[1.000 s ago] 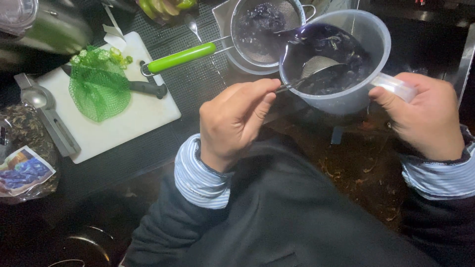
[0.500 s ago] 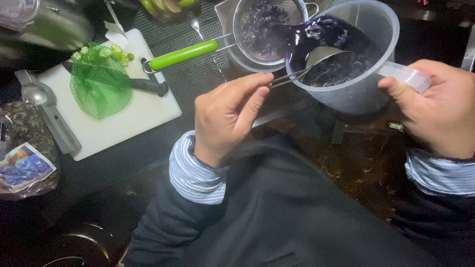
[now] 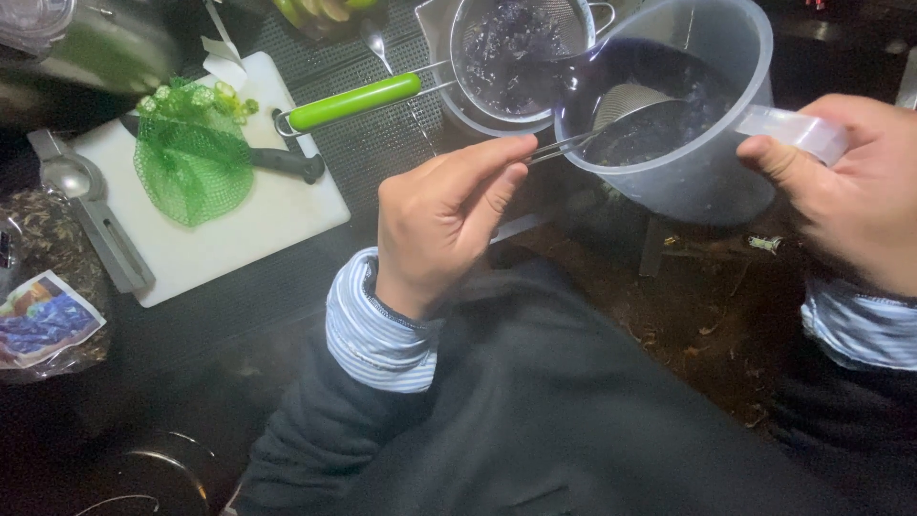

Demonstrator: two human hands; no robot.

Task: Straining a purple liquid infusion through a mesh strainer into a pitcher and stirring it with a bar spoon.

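Note:
My left hand (image 3: 441, 218) pinches the thin metal handle of a spoon (image 3: 626, 103) whose bowl is lifted inside a clear plastic jug (image 3: 702, 182) holding dark purple liquid. My right hand (image 3: 855, 191) grips the jug's handle at the right and holds the jug tilted toward the far side. Just beyond the jug's lip sits a wire strainer with a green handle (image 3: 355, 100), resting over a bowl (image 3: 463, 110), with dark purple pulp in its mesh.
A white cutting board (image 3: 258, 220) at left carries a green mesh bag (image 3: 186, 158) and a black-handled knife (image 3: 287, 164). A metal scoop (image 3: 81, 201) lies at the board's left edge, near a printed packet (image 3: 43, 320). My dark sleeves fill the foreground.
The jug has been raised and tipped further toward the strainer. The spoon has come up out of the dark liquid, and my left hand has shifted slightly down and left.

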